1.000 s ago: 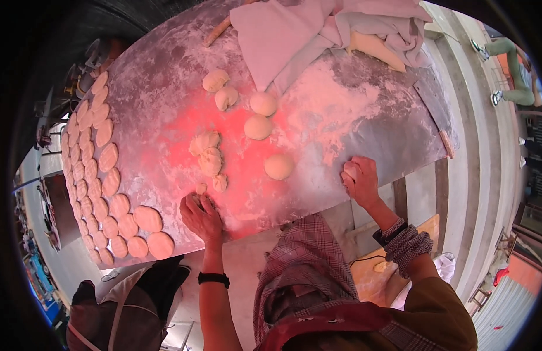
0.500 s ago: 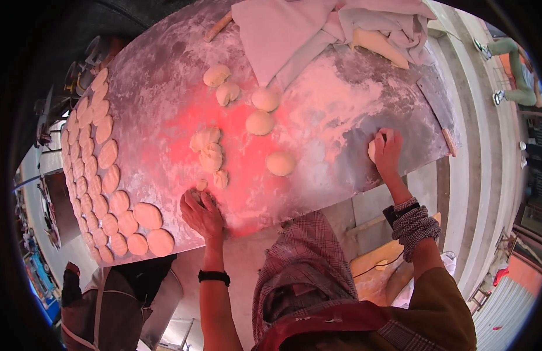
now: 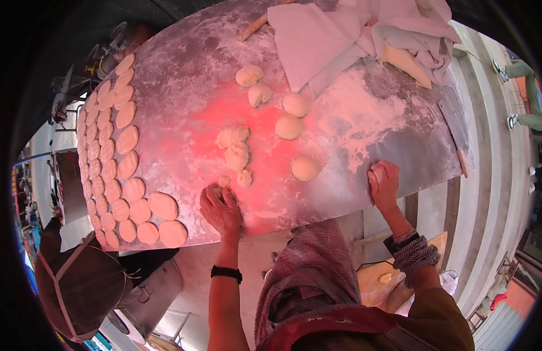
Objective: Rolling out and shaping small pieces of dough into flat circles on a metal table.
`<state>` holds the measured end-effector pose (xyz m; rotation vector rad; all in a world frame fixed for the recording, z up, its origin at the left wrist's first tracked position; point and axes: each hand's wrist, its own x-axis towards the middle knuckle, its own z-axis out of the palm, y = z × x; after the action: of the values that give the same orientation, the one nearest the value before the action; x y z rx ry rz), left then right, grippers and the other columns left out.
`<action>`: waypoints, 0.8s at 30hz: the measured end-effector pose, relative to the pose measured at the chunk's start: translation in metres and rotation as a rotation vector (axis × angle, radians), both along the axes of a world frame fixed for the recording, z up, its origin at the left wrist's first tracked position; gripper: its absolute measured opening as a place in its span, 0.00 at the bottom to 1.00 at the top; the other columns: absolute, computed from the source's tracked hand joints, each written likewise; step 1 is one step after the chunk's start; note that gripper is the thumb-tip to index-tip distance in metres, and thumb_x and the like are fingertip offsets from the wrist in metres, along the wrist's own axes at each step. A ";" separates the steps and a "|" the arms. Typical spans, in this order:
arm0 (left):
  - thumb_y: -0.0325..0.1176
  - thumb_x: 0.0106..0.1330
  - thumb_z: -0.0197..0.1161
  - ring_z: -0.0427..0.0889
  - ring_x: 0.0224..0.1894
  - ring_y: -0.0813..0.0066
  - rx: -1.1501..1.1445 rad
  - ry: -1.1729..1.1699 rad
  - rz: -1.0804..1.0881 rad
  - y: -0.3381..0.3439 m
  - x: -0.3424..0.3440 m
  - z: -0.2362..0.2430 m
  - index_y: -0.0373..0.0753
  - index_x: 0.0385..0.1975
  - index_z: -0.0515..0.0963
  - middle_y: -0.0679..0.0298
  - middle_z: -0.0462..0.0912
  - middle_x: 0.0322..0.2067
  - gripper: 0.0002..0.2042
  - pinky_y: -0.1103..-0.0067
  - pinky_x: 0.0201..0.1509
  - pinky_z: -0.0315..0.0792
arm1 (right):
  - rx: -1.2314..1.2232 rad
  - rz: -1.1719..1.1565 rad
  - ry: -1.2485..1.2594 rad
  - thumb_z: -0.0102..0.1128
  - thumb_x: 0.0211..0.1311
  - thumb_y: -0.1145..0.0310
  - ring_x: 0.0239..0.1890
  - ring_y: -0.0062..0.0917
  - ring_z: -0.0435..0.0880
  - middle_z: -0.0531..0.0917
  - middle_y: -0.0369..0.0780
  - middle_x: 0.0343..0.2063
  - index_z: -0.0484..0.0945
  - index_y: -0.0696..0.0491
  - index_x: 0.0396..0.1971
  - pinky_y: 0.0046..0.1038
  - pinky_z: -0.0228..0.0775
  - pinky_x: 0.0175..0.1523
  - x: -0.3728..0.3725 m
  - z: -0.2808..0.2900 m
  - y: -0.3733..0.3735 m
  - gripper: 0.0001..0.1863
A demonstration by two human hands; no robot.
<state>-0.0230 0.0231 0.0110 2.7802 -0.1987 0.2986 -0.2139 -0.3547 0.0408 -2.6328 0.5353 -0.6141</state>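
Note:
My left hand (image 3: 222,212) is curled at the near edge of the floured work table (image 3: 183,126), cupped over a piece of dough that it mostly hides; a small knob of dough (image 3: 224,181) shows just past the fingertips. Further right, my right hand (image 3: 385,182) is closed over a dough ball, now almost wholly covered by its fingers. Between the hands lies a smooth round dough ball (image 3: 306,168). Pinched, folded dough lumps (image 3: 236,155) sit just beyond my left hand. Two more pairs of dough balls, one pair (image 3: 290,127) nearer, rest farther back.
Rows of flattened dough rounds (image 3: 127,140) cover the table's left end. At the back lie a pale cloth (image 3: 323,41) partly over a dough slab (image 3: 405,65) and a rolling pin (image 3: 254,27). A knife (image 3: 454,128) lies along the right edge. Another person (image 3: 87,286) is at lower left.
The view has shifted, so the table appears further right. My right hand has drawn nearer the table's front edge, covering its dough more. My left hand stays by the folded lumps.

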 end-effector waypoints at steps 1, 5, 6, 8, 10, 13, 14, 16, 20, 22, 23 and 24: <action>0.41 0.70 0.56 0.73 0.54 0.51 0.000 0.014 -0.007 -0.001 -0.001 0.000 0.38 0.56 0.69 0.52 0.74 0.53 0.19 0.60 0.55 0.65 | 0.005 0.009 -0.003 0.63 0.59 0.68 0.46 0.42 0.74 0.78 0.44 0.42 0.79 0.56 0.39 0.39 0.67 0.54 -0.002 0.000 0.004 0.10; 0.42 0.70 0.56 0.73 0.55 0.52 -0.012 0.027 -0.002 -0.002 -0.002 0.002 0.39 0.56 0.70 0.53 0.74 0.53 0.19 0.61 0.55 0.64 | 0.259 -0.018 0.042 0.63 0.59 0.71 0.50 0.41 0.75 0.78 0.43 0.47 0.80 0.56 0.40 0.36 0.68 0.56 0.052 0.024 0.024 0.10; 0.42 0.69 0.57 0.73 0.55 0.52 -0.023 0.051 -0.008 -0.004 -0.003 0.001 0.39 0.56 0.70 0.53 0.74 0.53 0.19 0.61 0.55 0.64 | 0.322 0.029 -0.031 0.62 0.60 0.71 0.52 0.41 0.75 0.77 0.43 0.48 0.80 0.56 0.42 0.36 0.69 0.56 0.077 0.029 0.034 0.11; 0.42 0.69 0.57 0.73 0.54 0.52 -0.027 0.046 -0.002 -0.003 -0.008 0.001 0.39 0.56 0.69 0.53 0.74 0.53 0.20 0.61 0.55 0.64 | 0.126 0.176 -0.025 0.62 0.60 0.71 0.52 0.41 0.75 0.77 0.43 0.49 0.80 0.56 0.42 0.36 0.70 0.56 0.115 0.018 0.034 0.11; 0.42 0.69 0.58 0.73 0.54 0.52 -0.037 0.021 0.017 -0.003 -0.003 0.000 0.39 0.56 0.69 0.53 0.74 0.53 0.20 0.60 0.54 0.64 | -0.070 0.336 -0.039 0.61 0.60 0.72 0.52 0.40 0.75 0.76 0.43 0.50 0.80 0.57 0.42 0.35 0.71 0.55 0.150 0.019 0.050 0.11; 0.43 0.67 0.59 0.74 0.51 0.54 0.014 0.005 0.009 0.001 -0.005 0.003 0.37 0.54 0.70 0.54 0.74 0.53 0.21 0.62 0.51 0.65 | 0.283 0.386 0.002 0.61 0.61 0.71 0.57 0.42 0.72 0.75 0.44 0.52 0.78 0.57 0.45 0.37 0.72 0.56 0.192 0.037 0.102 0.13; 0.43 0.67 0.59 0.74 0.50 0.54 0.008 0.000 0.001 -0.001 -0.001 0.006 0.37 0.54 0.70 0.54 0.74 0.52 0.20 0.62 0.50 0.65 | 0.442 0.402 0.081 0.61 0.61 0.69 0.58 0.43 0.72 0.75 0.44 0.53 0.78 0.57 0.46 0.37 0.72 0.57 0.220 0.040 0.119 0.14; 0.42 0.67 0.59 0.74 0.49 0.54 -0.006 -0.011 -0.007 -0.006 0.002 0.003 0.38 0.53 0.71 0.54 0.74 0.52 0.19 0.62 0.50 0.65 | 0.325 0.370 0.223 0.65 0.57 0.64 0.57 0.42 0.74 0.76 0.48 0.52 0.74 0.57 0.47 0.38 0.72 0.56 0.265 0.013 0.148 0.21; 0.43 0.67 0.58 0.73 0.50 0.54 -0.025 0.003 -0.012 -0.009 0.002 0.006 0.38 0.52 0.71 0.54 0.74 0.52 0.19 0.62 0.50 0.65 | 0.295 0.448 0.353 0.70 0.50 0.59 0.49 0.43 0.78 0.76 0.50 0.48 0.71 0.59 0.47 0.35 0.73 0.54 0.288 0.001 0.172 0.28; 0.43 0.68 0.58 0.73 0.50 0.54 -0.030 0.017 -0.012 -0.005 -0.001 0.004 0.38 0.52 0.71 0.54 0.74 0.52 0.19 0.62 0.50 0.65 | 0.871 0.440 0.295 0.73 0.47 0.60 0.47 0.39 0.80 0.77 0.48 0.47 0.70 0.59 0.46 0.34 0.74 0.52 0.280 0.019 0.155 0.30; 0.43 0.68 0.58 0.73 0.51 0.54 -0.022 -0.002 -0.011 -0.004 -0.001 0.002 0.38 0.52 0.71 0.54 0.74 0.52 0.19 0.62 0.50 0.65 | 1.084 0.321 0.151 0.70 0.53 0.67 0.48 0.32 0.80 0.77 0.45 0.49 0.70 0.59 0.47 0.31 0.75 0.50 0.267 0.030 0.139 0.24; 0.43 0.68 0.58 0.73 0.52 0.54 -0.020 -0.022 -0.014 -0.006 -0.001 0.000 0.38 0.52 0.71 0.54 0.74 0.52 0.19 0.62 0.51 0.65 | 1.289 0.264 -0.007 0.67 0.56 0.71 0.50 0.29 0.79 0.77 0.44 0.49 0.70 0.59 0.50 0.29 0.75 0.50 0.251 0.049 0.117 0.23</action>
<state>-0.0241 0.0175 0.0108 2.7555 -0.2189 0.3260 0.0374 -0.2373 0.0901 -1.4254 0.3647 -0.0839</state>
